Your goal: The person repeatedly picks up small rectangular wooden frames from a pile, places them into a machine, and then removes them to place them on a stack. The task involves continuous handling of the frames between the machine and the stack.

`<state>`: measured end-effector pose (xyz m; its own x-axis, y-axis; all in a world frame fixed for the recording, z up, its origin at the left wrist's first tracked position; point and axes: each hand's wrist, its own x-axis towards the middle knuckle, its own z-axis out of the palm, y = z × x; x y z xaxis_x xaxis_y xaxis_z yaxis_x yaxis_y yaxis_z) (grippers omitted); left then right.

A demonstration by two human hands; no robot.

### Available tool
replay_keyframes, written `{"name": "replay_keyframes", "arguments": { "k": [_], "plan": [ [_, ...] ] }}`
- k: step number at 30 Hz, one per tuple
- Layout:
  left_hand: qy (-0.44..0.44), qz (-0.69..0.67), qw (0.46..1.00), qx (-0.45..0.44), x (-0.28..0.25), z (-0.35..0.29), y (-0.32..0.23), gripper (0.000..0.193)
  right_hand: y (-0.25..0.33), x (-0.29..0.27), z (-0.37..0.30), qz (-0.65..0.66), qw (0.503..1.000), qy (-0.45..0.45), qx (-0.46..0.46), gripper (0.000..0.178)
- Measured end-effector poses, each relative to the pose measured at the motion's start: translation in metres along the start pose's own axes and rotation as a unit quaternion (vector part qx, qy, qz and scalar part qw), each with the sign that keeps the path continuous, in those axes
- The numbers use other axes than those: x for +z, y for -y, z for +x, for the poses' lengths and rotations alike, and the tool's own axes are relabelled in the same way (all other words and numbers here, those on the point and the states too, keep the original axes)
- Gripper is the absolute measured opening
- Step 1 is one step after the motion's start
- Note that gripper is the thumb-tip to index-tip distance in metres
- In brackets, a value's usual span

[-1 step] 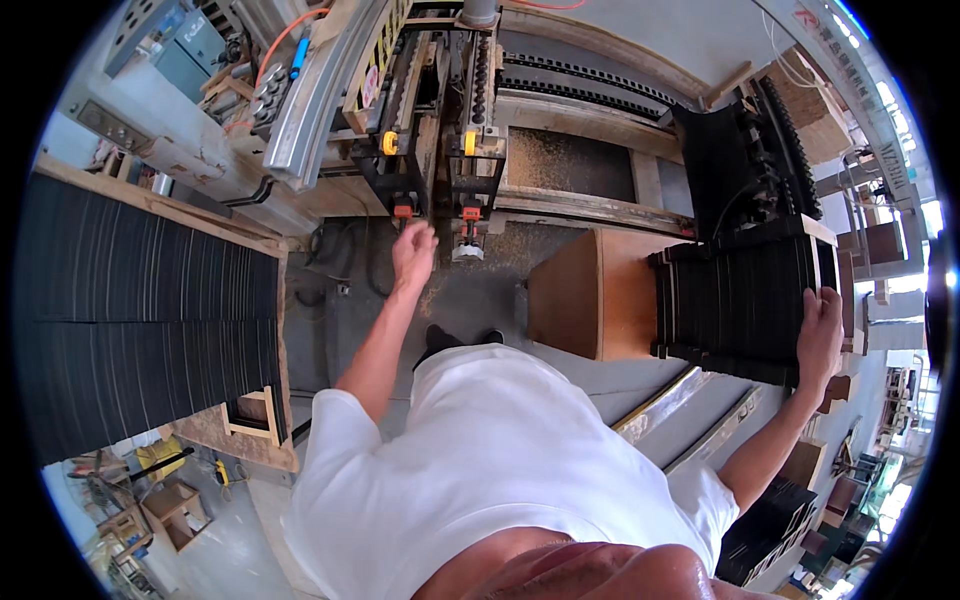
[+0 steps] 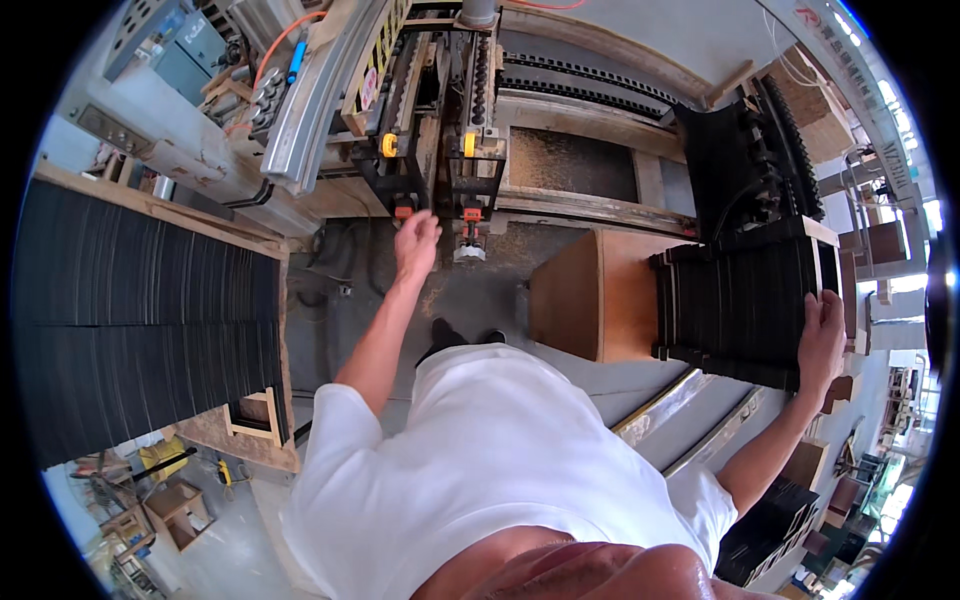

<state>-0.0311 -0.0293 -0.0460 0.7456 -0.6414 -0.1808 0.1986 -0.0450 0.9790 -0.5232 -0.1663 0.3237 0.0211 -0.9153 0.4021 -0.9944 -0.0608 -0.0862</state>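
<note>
The left hand [image 2: 415, 246] has been shifted slightly forward near 2 red fittings [image 2: 403, 212], where work is judged centred. The black frame stack [image 2: 735, 305], adjoining a brown box [image 2: 632, 300], is touched by the right hand [image 2: 822, 342]. Neither grip's closure can be told.

Two hands [image 2: 417, 245], two shoes [image 2: 446, 334], two yellow knobs [image 2: 389, 145], two rows of black pieces [image 2: 150, 265] at left

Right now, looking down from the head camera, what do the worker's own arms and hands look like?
They're human, not mechanical. A plain white shirt has short, loose sleeves, leaving both forearms bare. The left hand and right hand wear no gloves. I see no watch, bracelet or cable on either arm; any small ring would be hard to make out.
</note>
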Motion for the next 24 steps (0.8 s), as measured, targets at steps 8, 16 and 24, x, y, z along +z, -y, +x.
{"name": "replay_keyframes", "arguments": {
  "k": [8,16,24],
  "plan": [
    [0.004,-0.062,0.996,0.056,0.099,0.156,-0.116,0.027,0.019,-0.003,0.003,0.069,0.995,-0.070,0.003,0.028],
    [-0.021,-0.091,0.994,-0.056,0.156,0.379,-0.125,0.051,0.133,-0.004,-0.001,0.152,0.985,-0.044,-0.067,0.024],
    [-0.083,-0.280,0.954,-0.074,0.152,0.506,-0.122,0.045,0.234,0.050,0.036,0.183,0.954,0.032,-0.235,0.026]
  ]
}}
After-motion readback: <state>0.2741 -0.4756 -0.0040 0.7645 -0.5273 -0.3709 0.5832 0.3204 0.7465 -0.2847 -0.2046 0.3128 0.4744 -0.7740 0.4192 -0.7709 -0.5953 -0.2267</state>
